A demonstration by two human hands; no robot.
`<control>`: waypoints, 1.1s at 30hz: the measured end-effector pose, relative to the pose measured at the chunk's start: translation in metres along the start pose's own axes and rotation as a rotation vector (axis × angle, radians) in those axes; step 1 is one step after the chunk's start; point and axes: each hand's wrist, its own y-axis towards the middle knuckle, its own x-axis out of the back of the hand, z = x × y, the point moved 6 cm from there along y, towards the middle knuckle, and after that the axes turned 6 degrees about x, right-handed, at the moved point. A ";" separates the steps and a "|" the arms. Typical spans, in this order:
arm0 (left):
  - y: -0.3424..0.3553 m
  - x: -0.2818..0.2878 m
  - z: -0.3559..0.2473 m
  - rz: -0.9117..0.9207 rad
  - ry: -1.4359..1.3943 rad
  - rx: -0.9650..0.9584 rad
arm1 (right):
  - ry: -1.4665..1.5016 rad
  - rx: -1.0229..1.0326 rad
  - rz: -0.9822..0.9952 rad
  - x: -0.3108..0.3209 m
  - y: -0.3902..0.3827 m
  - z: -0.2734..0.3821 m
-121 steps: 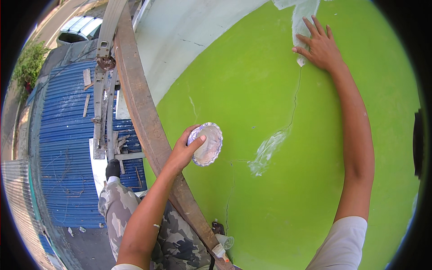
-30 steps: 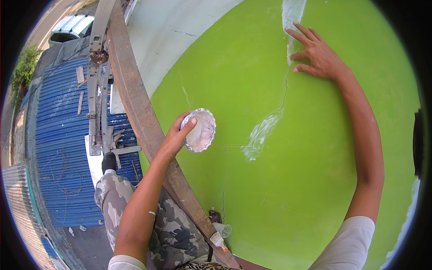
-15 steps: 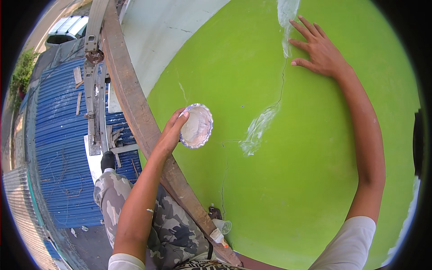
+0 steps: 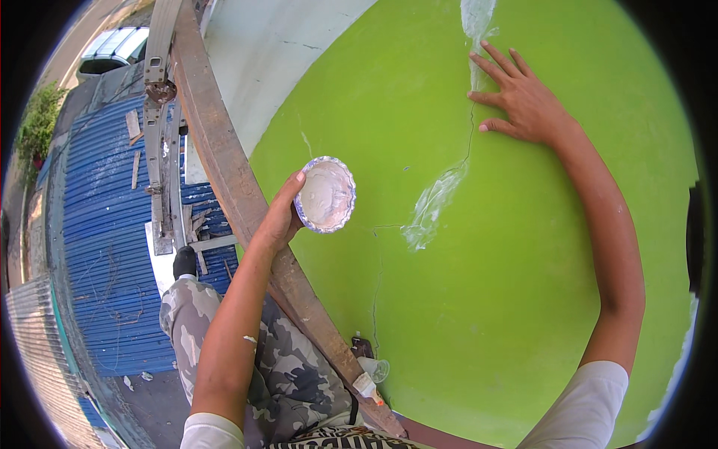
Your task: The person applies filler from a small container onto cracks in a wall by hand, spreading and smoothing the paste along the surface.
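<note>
My left hand (image 4: 278, 213) grips a small scalloped bowl (image 4: 325, 193) holding pale white paste, with the thumb at its rim. My right hand (image 4: 516, 97) is spread against the green wall (image 4: 538, 254), its fingertips at a streak of white filler (image 4: 476, 19) that runs down from the top. A thin crack (image 4: 471, 133) continues below the fingers into a smeared white patch (image 4: 431, 209), and finer cracks branch lower.
A wooden plank (image 4: 224, 165) runs diagonally at left, with a paintbrush (image 4: 368, 389) and plastic cup (image 4: 375, 369) low on it. Metal framework (image 4: 157, 97), my dark-shod foot (image 4: 185, 262) and a blue corrugated roof (image 4: 105, 254) below lie left; a car (image 4: 112, 51) is beyond.
My right hand has moved down along the filler streak, fingers still spread. My left hand has raised the bowl a little against the wall behind it.
</note>
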 end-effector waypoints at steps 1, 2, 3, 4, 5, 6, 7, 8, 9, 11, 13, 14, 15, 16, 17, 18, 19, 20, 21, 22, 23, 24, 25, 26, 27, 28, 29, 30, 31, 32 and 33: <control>0.000 0.002 0.000 -0.005 0.002 0.002 | 0.005 0.001 -0.003 0.005 0.005 0.004; -0.001 0.000 0.000 0.002 -0.021 -0.002 | 0.066 0.105 0.094 0.003 0.007 0.015; -0.001 -0.001 -0.001 0.008 -0.043 -0.007 | 0.129 0.211 0.189 -0.001 0.008 0.027; 0.001 0.000 -0.003 0.004 -0.041 0.002 | 0.139 0.213 0.190 -0.006 0.013 0.028; 0.002 -0.013 -0.006 0.043 -0.071 0.002 | 0.205 0.131 -0.005 -0.005 0.015 0.020; 0.001 -0.015 -0.009 0.065 -0.094 -0.003 | 0.275 0.049 -0.215 0.003 0.020 0.022; 0.001 -0.015 -0.010 0.047 -0.111 -0.001 | 0.298 0.053 -0.214 -0.001 0.025 0.035; -0.002 -0.012 -0.006 0.034 -0.103 0.012 | 0.433 -0.083 -0.192 -0.002 0.040 0.047; -0.003 -0.010 -0.008 0.034 -0.117 -0.010 | 0.558 -0.217 -0.178 -0.003 0.057 0.057; -0.003 -0.001 -0.012 0.040 -0.162 -0.052 | 0.801 -0.211 -0.043 -0.008 0.074 0.121; -0.001 -0.001 -0.007 0.027 -0.147 -0.054 | 1.061 -0.199 0.086 -0.016 0.075 0.184; -0.001 0.000 -0.004 0.020 -0.135 -0.042 | 1.085 -0.154 0.128 -0.024 0.075 0.211; 0.000 -0.003 -0.002 0.061 -0.160 -0.056 | 1.107 -0.112 0.178 -0.031 0.074 0.232; -0.001 -0.007 -0.001 0.063 -0.163 -0.057 | 1.105 -0.112 0.180 -0.031 0.073 0.241; -0.002 -0.007 -0.002 0.067 -0.161 -0.061 | 1.320 -0.220 0.226 -0.037 0.073 0.249; -0.003 -0.007 -0.004 0.071 -0.159 -0.065 | 1.534 -0.333 0.274 -0.042 0.074 0.257; -0.003 -0.006 -0.004 0.068 -0.158 -0.065 | 1.537 -0.330 0.273 -0.044 0.077 0.264; -0.003 -0.004 -0.004 0.063 -0.151 -0.057 | 1.579 -0.332 0.249 -0.044 0.080 0.270; -0.003 -0.003 -0.003 0.058 -0.146 -0.049 | 1.621 -0.336 0.227 -0.044 0.083 0.274; -0.003 -0.002 -0.002 0.056 -0.145 -0.044 | 1.626 -0.336 0.229 -0.044 0.084 0.276; -0.003 -0.002 -0.004 0.048 -0.127 -0.039 | 1.608 -0.326 0.241 -0.044 0.086 0.275; -0.003 -0.002 -0.004 0.041 -0.109 -0.033 | 1.590 -0.317 0.253 -0.044 0.087 0.275; -0.002 -0.002 -0.003 0.040 -0.109 -0.029 | 1.594 -0.318 0.256 -0.047 0.086 0.274; -0.001 -0.002 -0.003 0.041 -0.110 -0.025 | 1.604 -0.293 0.266 -0.049 0.084 0.273; 0.000 -0.002 -0.003 0.043 -0.112 -0.022 | 1.613 -0.269 0.276 -0.051 0.082 0.272; 0.000 -0.002 -0.003 0.040 -0.110 -0.022 | 1.616 -0.267 0.275 -0.053 0.080 0.272; 0.000 -0.003 -0.003 0.045 -0.112 -0.029 | 1.625 -0.323 0.216 -0.056 0.076 0.268; 0.000 -0.005 -0.003 0.050 -0.113 -0.036 | 1.633 -0.378 0.156 -0.057 0.074 0.264; 0.001 -0.004 -0.003 0.050 -0.113 -0.035 | 1.634 -0.379 0.157 -0.058 0.074 0.264; 0.001 -0.002 -0.003 0.041 -0.108 -0.031 | 1.634 -0.386 0.176 -0.057 0.076 0.264; 0.001 0.000 -0.002 0.031 -0.103 -0.027 | 1.635 -0.392 0.196 -0.056 0.078 0.266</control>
